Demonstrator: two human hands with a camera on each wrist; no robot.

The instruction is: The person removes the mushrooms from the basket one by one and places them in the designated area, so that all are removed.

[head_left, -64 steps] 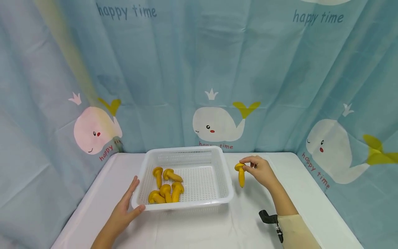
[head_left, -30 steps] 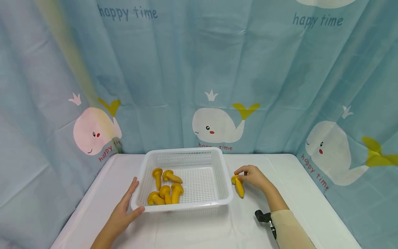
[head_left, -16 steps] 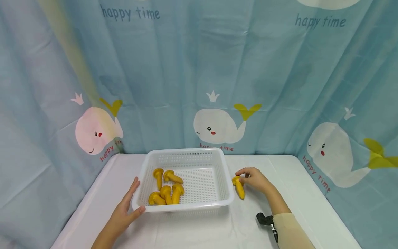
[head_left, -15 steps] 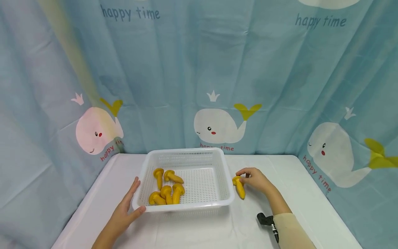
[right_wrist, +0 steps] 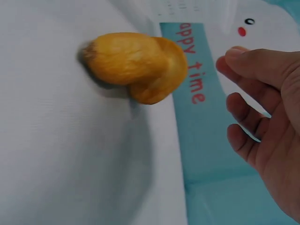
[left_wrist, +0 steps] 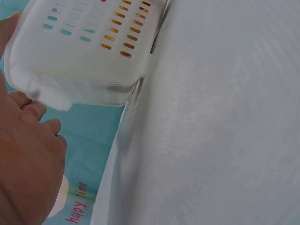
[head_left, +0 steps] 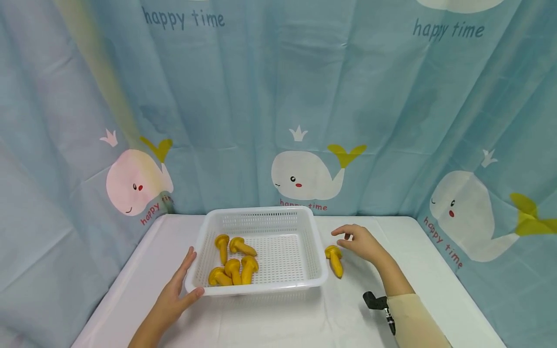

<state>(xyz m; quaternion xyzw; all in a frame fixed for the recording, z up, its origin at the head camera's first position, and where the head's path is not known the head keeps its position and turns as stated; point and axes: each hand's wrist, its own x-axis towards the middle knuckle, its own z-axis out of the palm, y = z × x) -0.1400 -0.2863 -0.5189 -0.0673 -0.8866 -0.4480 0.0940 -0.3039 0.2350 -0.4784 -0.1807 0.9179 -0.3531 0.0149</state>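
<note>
A yellow mushroom (head_left: 335, 261) lies on the white tabletop just right of a white plastic basket (head_left: 278, 287). My right hand (head_left: 359, 242) hovers beside its cap with bent fingers and nothing in them; the right wrist view shows a gap between the fingertips and the mushroom (right_wrist: 129, 61). My left hand (head_left: 170, 296) holds the basket's near left corner, thumb on the front rim and fingers along the left side. In the left wrist view the fingers of the hand (left_wrist: 30, 154) bend against the basket's rim.
Several more yellow mushrooms (head_left: 233, 270) lie in the left half of the basket. A blue curtain (head_left: 243, 121) with printed whales surrounds the back and sides of the white table (head_left: 270, 324). A black camera mount (head_left: 375, 300) sits at my right wrist.
My right hand brought the mushroom down onto the table beside the basket, then let go and rose slightly away from it. The left hand and basket stay put.
</note>
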